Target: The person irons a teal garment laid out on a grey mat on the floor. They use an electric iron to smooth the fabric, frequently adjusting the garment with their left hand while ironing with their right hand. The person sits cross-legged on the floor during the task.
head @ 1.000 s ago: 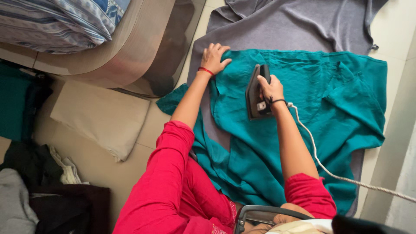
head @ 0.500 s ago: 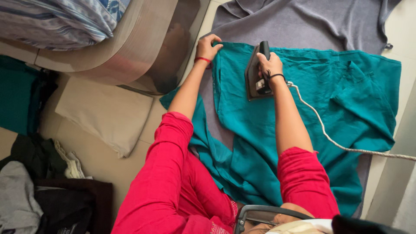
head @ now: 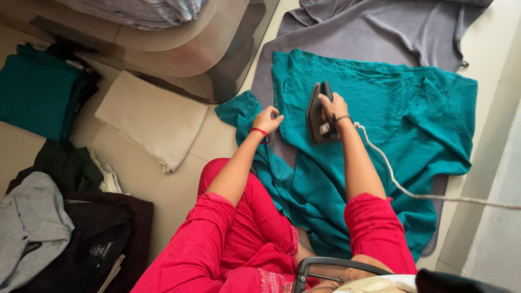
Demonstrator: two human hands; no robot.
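- We work on a tiled floor (head: 491,65); a grey blanket (head: 369,30) is spread at 12 o'clock, with folded clothes (head: 38,97) at 9.
- The teal garment (head: 380,108) lies flat on the blanket, centre to 3 o'clock.
- Our right hand (head: 332,108) is wrapped tight around the iron (head: 316,115) handle; its cord (head: 401,190) trails toward 4.
- Our left hand (head: 267,119) pinches the garment's edge at 9 o'clock of the iron.
- We judge the cloth light, soft and slippery, best held by its hem; the iron is heavy and hot, handle only.

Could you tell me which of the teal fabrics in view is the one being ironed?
The spread-out teal garment on the grey blanket, under the dark iron in the right hand. The other teal fabric lies folded far left, untouched.
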